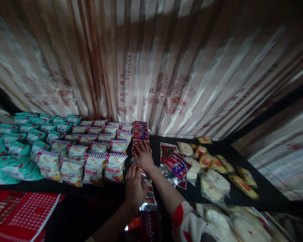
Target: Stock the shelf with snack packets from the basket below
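Note:
A column of flat red and dark-blue snack packets [140, 135] runs from the curtain toward me on the black table. My right hand [144, 157] lies palm down on one of these packets, its fingers spread. Just nearer to me, my left hand [135, 187] rests on the column's left side. Its fingers reach forward over a silvery packet edge, with the thumb apart; its palm side is hidden. Closer still, silvery and red packets [149, 198] show below the hands. Along the column's left stand rows of white snack bags [94, 169] with striped edges.
Teal bags [18, 149] fill the far left. On the right lie loose red packets [176, 166], bagged pale round flatbreads [214, 185] and yellow packs [242, 185]. A red perforated basket [27, 210] is at lower left. Pleated curtain [151, 67] hangs behind the black table [265, 188].

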`<move>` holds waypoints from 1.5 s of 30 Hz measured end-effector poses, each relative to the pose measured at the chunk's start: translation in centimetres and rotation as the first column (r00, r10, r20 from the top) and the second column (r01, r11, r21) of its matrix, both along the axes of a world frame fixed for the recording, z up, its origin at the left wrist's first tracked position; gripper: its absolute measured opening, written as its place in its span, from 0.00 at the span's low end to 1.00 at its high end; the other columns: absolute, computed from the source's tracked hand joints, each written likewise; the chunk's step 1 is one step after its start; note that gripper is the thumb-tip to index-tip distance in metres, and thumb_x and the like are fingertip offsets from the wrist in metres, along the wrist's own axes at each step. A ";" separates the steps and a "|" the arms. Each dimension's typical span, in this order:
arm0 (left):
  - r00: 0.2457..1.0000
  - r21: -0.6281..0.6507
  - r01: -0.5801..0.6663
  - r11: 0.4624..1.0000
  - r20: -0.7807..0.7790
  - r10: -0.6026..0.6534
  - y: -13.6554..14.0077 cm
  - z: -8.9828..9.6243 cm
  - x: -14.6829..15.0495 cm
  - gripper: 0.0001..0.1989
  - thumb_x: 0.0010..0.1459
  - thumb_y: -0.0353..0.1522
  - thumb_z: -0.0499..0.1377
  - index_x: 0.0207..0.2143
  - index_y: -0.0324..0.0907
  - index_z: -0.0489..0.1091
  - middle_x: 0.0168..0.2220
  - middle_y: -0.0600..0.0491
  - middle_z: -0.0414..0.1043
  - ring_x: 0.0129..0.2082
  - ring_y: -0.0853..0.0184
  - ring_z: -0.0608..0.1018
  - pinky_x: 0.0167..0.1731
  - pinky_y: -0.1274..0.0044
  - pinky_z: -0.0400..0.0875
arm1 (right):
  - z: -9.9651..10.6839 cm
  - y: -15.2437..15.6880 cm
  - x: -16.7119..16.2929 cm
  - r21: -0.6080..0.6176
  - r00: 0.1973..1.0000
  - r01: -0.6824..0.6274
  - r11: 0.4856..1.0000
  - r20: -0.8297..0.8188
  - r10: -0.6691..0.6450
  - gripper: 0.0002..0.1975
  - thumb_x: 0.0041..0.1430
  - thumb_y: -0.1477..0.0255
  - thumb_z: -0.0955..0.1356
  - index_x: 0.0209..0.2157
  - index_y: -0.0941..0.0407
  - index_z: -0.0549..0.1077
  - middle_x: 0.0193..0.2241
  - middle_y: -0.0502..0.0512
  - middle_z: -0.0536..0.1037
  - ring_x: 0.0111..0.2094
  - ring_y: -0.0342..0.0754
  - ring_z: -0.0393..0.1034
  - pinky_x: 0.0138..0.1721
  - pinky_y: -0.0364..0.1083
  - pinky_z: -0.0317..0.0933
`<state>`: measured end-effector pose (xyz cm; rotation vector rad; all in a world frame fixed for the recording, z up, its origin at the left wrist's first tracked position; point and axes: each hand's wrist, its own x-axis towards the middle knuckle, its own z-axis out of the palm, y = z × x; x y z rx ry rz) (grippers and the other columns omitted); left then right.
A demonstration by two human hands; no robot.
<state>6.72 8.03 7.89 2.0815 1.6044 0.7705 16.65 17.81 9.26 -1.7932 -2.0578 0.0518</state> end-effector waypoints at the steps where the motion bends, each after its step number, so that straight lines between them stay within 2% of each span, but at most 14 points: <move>1: 1.000 0.007 0.008 1.000 -0.005 -0.007 0.0 0.1 0.0 0.29 0.46 0.24 0.52 0.54 0.30 0.65 0.57 0.38 0.62 0.60 0.53 0.60 0.60 0.62 0.53 | 0.0 0.0 0.1 0.006 1.000 -0.002 1.000 -0.005 0.002 0.22 0.59 0.65 0.63 0.55 0.51 0.66 0.63 0.57 0.56 0.65 0.58 0.39 0.58 0.60 0.45; 6: 0.999 0.040 0.021 0.999 -0.030 -0.020 -0.2 0.3 0.0 0.28 0.46 0.24 0.52 0.53 0.28 0.65 0.56 0.36 0.62 0.60 0.51 0.60 0.60 0.61 0.52 | 0.2 -0.5 0.5 0.092 0.998 -0.015 0.996 -0.059 0.020 0.20 0.61 0.66 0.62 0.54 0.54 0.68 0.63 0.59 0.55 0.65 0.58 0.40 0.58 0.60 0.46; 11: 0.998 0.053 0.034 0.998 -0.063 -0.031 -0.3 0.5 0.0 0.28 0.46 0.22 0.53 0.52 0.28 0.66 0.58 0.35 0.61 0.61 0.50 0.59 0.60 0.59 0.52 | 0.0 -2.3 1.6 0.215 0.984 0.047 0.976 -0.180 -0.008 0.18 0.61 0.71 0.60 0.49 0.59 0.72 0.60 0.62 0.60 0.63 0.57 0.47 0.58 0.58 0.51; 17: 0.998 0.128 0.060 0.990 0.006 -0.061 -1.5 1.3 0.1 0.24 0.48 0.21 0.52 0.50 0.33 0.68 0.59 0.38 0.59 0.62 0.51 0.56 0.59 0.59 0.54 | -1.1 -6.5 3.9 0.274 0.964 0.133 0.953 -0.258 -0.061 0.18 0.61 0.71 0.58 0.45 0.60 0.74 0.56 0.64 0.66 0.62 0.55 0.50 0.59 0.57 0.51; 21: 0.976 0.232 0.123 0.965 0.150 -0.160 -3.5 2.0 0.4 0.20 0.52 0.22 0.49 0.47 0.38 0.69 0.56 0.44 0.63 0.60 0.57 0.62 0.57 0.61 0.60 | -1.9 -10.6 5.4 0.297 0.907 0.282 0.912 -0.392 -0.153 0.17 0.61 0.69 0.58 0.45 0.58 0.74 0.50 0.62 0.71 0.54 0.54 0.62 0.54 0.58 0.58; 25: 0.931 0.239 0.230 0.943 0.229 -0.285 -6.1 2.3 0.9 0.18 0.53 0.21 0.48 0.44 0.39 0.69 0.54 0.43 0.66 0.55 0.59 0.69 0.53 0.64 0.68 | -2.6 -14.6 6.4 0.204 0.834 0.451 0.869 -0.444 -0.328 0.19 0.62 0.65 0.57 0.45 0.57 0.73 0.42 0.60 0.74 0.45 0.51 0.68 0.47 0.52 0.63; 30: 0.896 0.123 0.364 0.923 0.227 -0.383 -8.5 2.3 1.7 0.17 0.52 0.21 0.49 0.43 0.36 0.71 0.53 0.39 0.66 0.52 0.58 0.72 0.51 0.65 0.69 | -2.4 -17.5 6.3 -0.046 0.754 0.602 0.797 -0.298 -0.586 0.21 0.61 0.63 0.57 0.51 0.55 0.70 0.41 0.59 0.71 0.41 0.51 0.70 0.41 0.48 0.64; 33: 0.882 0.082 0.396 0.915 0.245 -0.403 -9.4 2.3 1.7 0.17 0.51 0.21 0.49 0.41 0.37 0.71 0.53 0.39 0.67 0.51 0.58 0.73 0.51 0.65 0.70 | -1.7 -17.7 5.9 -0.141 0.746 0.613 0.778 -0.221 -0.628 0.22 0.62 0.64 0.58 0.55 0.54 0.66 0.43 0.59 0.70 0.43 0.52 0.70 0.40 0.47 0.64; 39: 0.885 0.021 0.400 0.916 0.251 -0.392 -10.0 2.5 1.2 0.17 0.51 0.21 0.50 0.40 0.35 0.72 0.53 0.38 0.67 0.52 0.56 0.71 0.52 0.64 0.68 | -0.4 -16.6 5.5 -0.226 0.729 0.639 0.735 -0.127 -0.673 0.25 0.63 0.60 0.57 0.59 0.51 0.58 0.48 0.60 0.69 0.43 0.55 0.71 0.38 0.49 0.63; 42: 0.893 0.000 0.390 0.921 0.246 -0.378 -10.1 2.4 0.9 0.16 0.52 0.21 0.50 0.40 0.36 0.72 0.53 0.38 0.66 0.53 0.56 0.71 0.53 0.64 0.67 | -0.2 -16.2 5.2 -0.214 0.715 0.668 0.713 -0.080 -0.694 0.27 0.62 0.58 0.58 0.59 0.54 0.57 0.49 0.64 0.68 0.44 0.56 0.70 0.37 0.49 0.63; 45: 0.896 -0.003 0.384 0.923 0.243 -0.372 -10.2 2.2 0.8 0.16 0.52 0.21 0.50 0.40 0.36 0.72 0.53 0.39 0.67 0.54 0.56 0.70 0.53 0.64 0.67 | -0.4 -15.8 4.8 -0.155 0.717 0.686 0.711 -0.027 -0.697 0.30 0.60 0.57 0.61 0.59 0.58 0.57 0.47 0.65 0.69 0.46 0.58 0.68 0.39 0.49 0.63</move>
